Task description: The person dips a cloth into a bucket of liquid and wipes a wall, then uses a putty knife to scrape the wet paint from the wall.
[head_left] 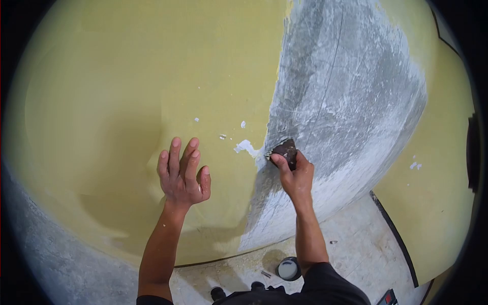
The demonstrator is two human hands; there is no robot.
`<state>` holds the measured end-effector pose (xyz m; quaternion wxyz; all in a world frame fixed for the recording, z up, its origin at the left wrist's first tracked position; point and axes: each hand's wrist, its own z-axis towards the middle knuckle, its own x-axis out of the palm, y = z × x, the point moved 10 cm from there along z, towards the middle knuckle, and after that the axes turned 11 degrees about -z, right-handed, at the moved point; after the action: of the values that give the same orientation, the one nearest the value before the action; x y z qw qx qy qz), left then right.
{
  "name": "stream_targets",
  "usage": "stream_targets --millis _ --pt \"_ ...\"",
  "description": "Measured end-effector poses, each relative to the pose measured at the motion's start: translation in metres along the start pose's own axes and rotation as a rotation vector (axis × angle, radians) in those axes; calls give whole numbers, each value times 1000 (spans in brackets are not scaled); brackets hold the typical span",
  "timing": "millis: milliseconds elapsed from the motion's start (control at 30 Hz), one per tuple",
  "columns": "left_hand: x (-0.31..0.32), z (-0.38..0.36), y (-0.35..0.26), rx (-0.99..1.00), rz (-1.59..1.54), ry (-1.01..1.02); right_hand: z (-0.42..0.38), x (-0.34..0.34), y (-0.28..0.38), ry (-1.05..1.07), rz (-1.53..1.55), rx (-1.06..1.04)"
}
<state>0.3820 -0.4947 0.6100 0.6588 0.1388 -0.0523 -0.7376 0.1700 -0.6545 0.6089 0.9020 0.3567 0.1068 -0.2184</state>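
A yellow painted wall [223,61] fills most of the view, with a scratched grey and white patch [345,91] stripped of paint on its right. My right hand [299,183] grips a dark, flat scraper [286,151] between thumb and fingers. The scraper's edge lies at the ragged paint border, with pale flakes on its surface. Just left of it, a chipped white spot [247,147] shows in the yellow paint. My left hand [182,177] holds nothing; its fingers are apart and point up, over the yellow wall.
Below the wall, a dark round container [288,269] with pale contents stands on the light floor [351,234]. A red and black object [388,297] lies at the bottom right. Dark skirting [395,239] edges the yellow wall on the right.
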Motion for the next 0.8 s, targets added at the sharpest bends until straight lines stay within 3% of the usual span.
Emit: stream_targets --millis 67,267,367,667,800 --pt "1 -4 -5 20 15 52 2 6 18 -22 55 -63" --pt "1 -4 -2 20 12 65 -15 6 -6 94 -177 -79" --pt "4 -3 -3 12 31 65 -8 6 20 60 -300 -160" --pt "4 -5 -3 -2 12 59 -21 5 2 13 -225 -159" --pt "3 -4 -1 1 -3 45 -17 14 11 115 -328 -141"
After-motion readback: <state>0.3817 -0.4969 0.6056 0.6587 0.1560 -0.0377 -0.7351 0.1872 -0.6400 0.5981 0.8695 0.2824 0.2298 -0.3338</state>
